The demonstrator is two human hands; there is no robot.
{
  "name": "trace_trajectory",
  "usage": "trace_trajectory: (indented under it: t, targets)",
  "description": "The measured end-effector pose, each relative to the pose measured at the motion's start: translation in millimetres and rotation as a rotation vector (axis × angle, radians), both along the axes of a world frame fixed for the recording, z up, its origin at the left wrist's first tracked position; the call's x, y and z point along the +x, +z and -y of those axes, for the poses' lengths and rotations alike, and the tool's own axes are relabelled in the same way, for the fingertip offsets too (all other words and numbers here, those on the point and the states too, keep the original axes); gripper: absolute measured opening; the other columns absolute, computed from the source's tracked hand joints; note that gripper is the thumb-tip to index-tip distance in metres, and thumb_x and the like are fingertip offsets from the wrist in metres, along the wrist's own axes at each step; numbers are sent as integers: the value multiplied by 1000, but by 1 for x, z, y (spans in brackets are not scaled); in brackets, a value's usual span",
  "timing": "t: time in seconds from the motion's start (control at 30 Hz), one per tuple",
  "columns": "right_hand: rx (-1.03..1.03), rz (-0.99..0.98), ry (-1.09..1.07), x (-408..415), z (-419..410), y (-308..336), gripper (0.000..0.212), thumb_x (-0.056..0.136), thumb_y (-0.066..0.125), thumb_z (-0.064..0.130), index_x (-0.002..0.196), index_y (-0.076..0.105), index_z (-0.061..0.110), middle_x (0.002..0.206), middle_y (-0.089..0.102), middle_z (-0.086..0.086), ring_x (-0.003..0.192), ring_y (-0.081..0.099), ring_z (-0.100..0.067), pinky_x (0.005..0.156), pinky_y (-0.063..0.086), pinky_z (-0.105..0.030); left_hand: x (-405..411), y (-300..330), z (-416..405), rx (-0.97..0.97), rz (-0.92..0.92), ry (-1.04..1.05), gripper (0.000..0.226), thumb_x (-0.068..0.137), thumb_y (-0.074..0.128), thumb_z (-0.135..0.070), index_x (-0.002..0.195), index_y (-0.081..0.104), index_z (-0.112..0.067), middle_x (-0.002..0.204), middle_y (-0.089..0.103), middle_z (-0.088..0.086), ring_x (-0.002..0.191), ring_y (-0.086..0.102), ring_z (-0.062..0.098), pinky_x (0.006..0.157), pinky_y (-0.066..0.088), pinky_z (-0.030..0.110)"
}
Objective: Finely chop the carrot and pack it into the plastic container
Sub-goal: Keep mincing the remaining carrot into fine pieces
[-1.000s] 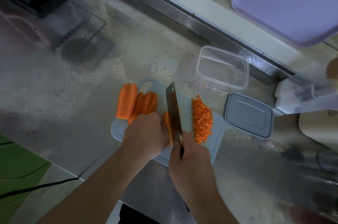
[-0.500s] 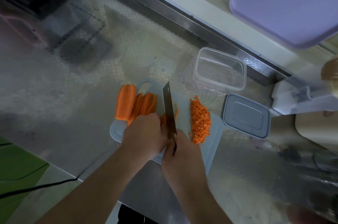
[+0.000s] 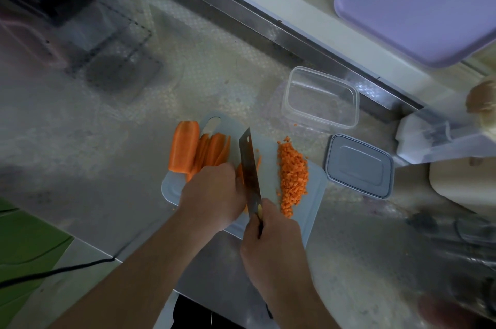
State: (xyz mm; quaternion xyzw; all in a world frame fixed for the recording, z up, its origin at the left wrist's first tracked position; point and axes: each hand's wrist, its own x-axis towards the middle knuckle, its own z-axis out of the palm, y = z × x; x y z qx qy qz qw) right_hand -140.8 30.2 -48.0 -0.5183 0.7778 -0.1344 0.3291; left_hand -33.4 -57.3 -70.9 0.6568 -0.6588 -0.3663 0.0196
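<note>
While the stiff carrot strips (image 3: 212,151) lie left on the cutting board (image 3: 171,189), I see my left hand (image 3: 214,194) pressing them with curled fingers; my right hand (image 3: 271,237) grips the knife (image 3: 249,167). Loose chopped carrot (image 3: 292,178) scatters easily; the plastic container (image 3: 319,97) waits empty.

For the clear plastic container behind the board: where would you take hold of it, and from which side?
Grip the clear container by its near long rim, coming from above on the cutting board side. It stands upright, open and empty, so fingers can hook over that wall; the lid lies apart.
</note>
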Motion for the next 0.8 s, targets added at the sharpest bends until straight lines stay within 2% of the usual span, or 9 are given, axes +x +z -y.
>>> trace_trajectory:
  t: [0.2, 0.27, 0.37, 0.47, 0.67, 0.8]
  targets:
    - [16, -18, 6, 6, 4, -2, 18, 97, 39, 23, 79, 40, 25, 72, 54, 1, 69, 57, -22, 57, 40, -35, 1, -2, 1, -5, -17, -19, 31, 105, 47, -36, 79, 54, -21, 68, 60, 1, 62, 60, 19, 56, 45, 33]
    - [-12, -1, 5, 8, 10, -5, 16, 98, 40, 25, 82, 41, 26, 72, 55, 3, 70, 57, -21, 58, 42, -36, 1, -2, 2, -6, -10, -28, 33, 104, 49, -37, 77, 54, -20, 67, 60, 2, 62, 60, 20, 56, 45, 33]
    - [-95, 22, -16, 8, 16, -6, 14, 97, 39, 31, 84, 41, 31, 68, 54, 3, 65, 56, -23, 59, 44, -44, 1, -4, 4, -5, -1, -35, 42, 105, 49, -42, 71, 55, -18, 63, 58, 2, 58, 58, 19, 52, 40, 32]
    - [-104, 26, -40, 3, 13, -3, 20, 100, 46, 25, 80, 43, 26, 65, 53, 2, 61, 54, -19, 57, 45, -44, 3, -7, 6, -10, -28, -35, 48, 105, 50, -44, 65, 53, -17, 57, 53, 2, 51, 52, 18, 50, 37, 31]
    - [-56, 36, -25, -2, 4, 0, 22, 99, 48, 20, 76, 44, 19, 61, 50, -1, 57, 51, -19, 52, 40, -40, 6, -6, 10, 48, -71, 18, 43, 100, 57, -33, 62, 50, -16, 54, 47, 2, 51, 48, 18, 49, 32, 30]
    - [-37, 52, -33, -4, 1, 0, 22, 98, 47, 20, 77, 45, 19, 62, 51, -2, 57, 53, -20, 52, 42, -42, 5, -4, 11, 70, -70, 27, 36, 101, 56, -32, 70, 59, -14, 62, 58, 6, 57, 58, 21, 49, 39, 32]
